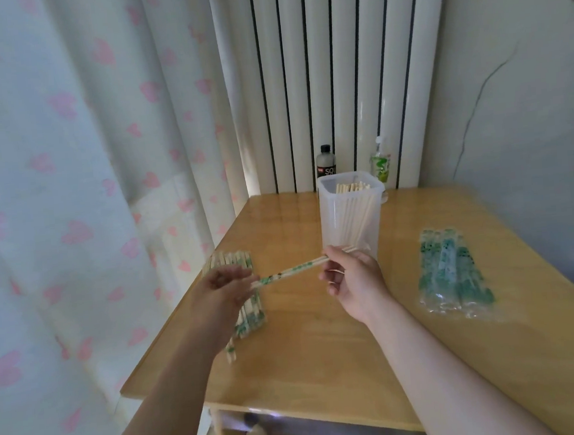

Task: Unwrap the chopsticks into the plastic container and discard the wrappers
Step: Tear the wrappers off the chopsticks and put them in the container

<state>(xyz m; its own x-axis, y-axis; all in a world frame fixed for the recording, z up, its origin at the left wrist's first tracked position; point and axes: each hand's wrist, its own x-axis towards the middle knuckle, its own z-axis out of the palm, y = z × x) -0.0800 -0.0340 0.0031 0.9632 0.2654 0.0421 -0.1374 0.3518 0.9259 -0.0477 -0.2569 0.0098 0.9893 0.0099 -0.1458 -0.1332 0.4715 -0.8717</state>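
Chopstick pair (293, 269), in a green-printed wrapper, is slanting between both hands at the centre of the frame, above the wooden table (323, 351). The right hand (356, 280) is pinching the chopstick pair between thumb and forefinger at its upper right end, where bare wooden tips are poking out just in front of the plastic container (326, 214). The left hand (227, 283), blurred, is meeting the lower left end with its fingertips; I cannot tell if it is gripping. Under that hand, near the table's left edge, a heap of wrapped chopsticks (252, 312) is lying. The plastic container is standing upright at the centre back of the table, holding unwrapped chopsticks (352, 187). Empty wrappers (451, 269) are lying piled right of centre. Behind the container, a dark bottle (326, 162) and a green-labelled bottle (381, 162) are standing before the radiator (335, 59). A heart-printed curtain (68, 166) is hanging at the left.
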